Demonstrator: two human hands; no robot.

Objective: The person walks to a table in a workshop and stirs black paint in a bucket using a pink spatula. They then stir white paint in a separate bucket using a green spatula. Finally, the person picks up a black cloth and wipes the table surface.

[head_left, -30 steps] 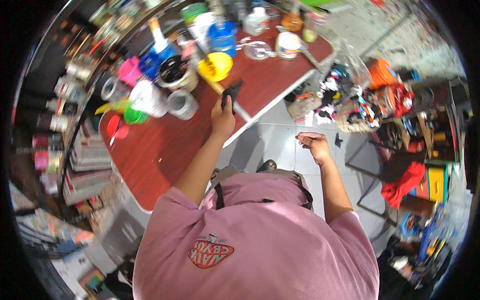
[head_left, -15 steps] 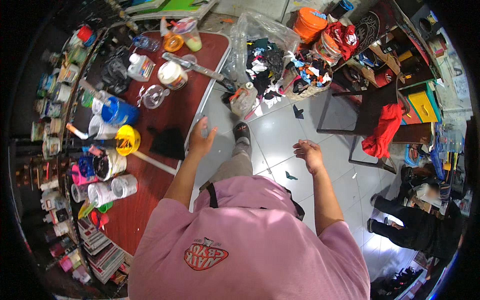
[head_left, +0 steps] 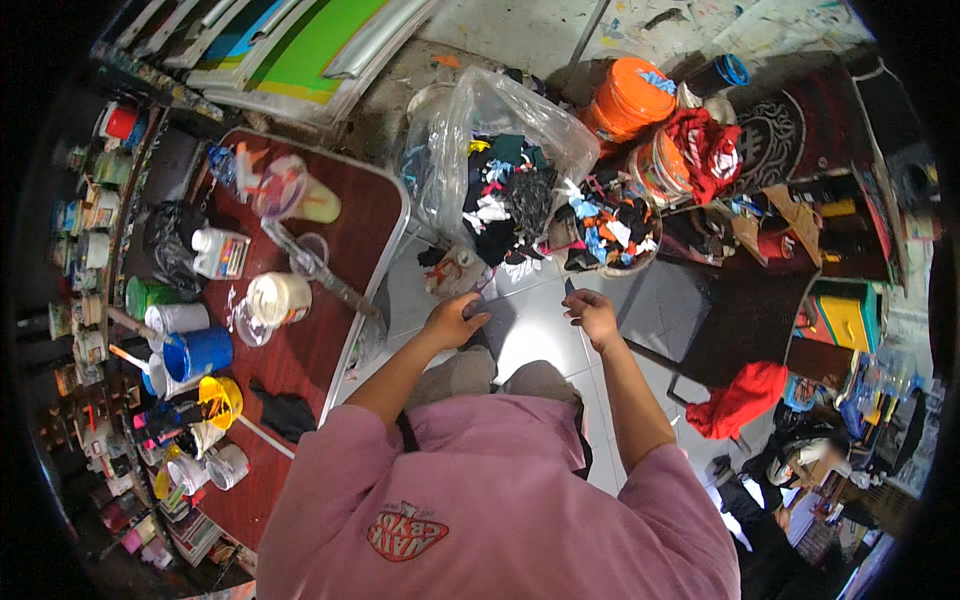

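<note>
Both my hands hang in front of my body, over the tiled floor [head_left: 540, 335]. My left hand [head_left: 455, 322] is curled, its thumb bent toward the fingers around a small dark grey patch that I cannot make out. It is close to a crumpled clear plastic bag [head_left: 453, 275] on the floor. Loosely bent and slightly apart, the fingers of my right hand [head_left: 596, 318] show nothing between them. A dark scrap [head_left: 571, 285] appears just beyond its fingertips, seemingly on the floor. Ahead stands a big clear plastic sack [head_left: 445, 170] of cloth scraps, beside a round basket [head_left: 628, 268] of more scraps.
On my left, a red-brown table [head_left: 330, 215] carries a white tub [head_left: 279, 299], a blue bucket [head_left: 197, 354] and a yellow container [head_left: 220, 401]. An orange bucket [head_left: 632, 95] stands ahead. A dark chair [head_left: 735, 310] with red cloth [head_left: 738, 400] is right; another person [head_left: 745, 510] sits behind it.
My view has shifted forward, toward the sack of scraps. My two hands have come closer together, the left one moving away from the table edge.
</note>
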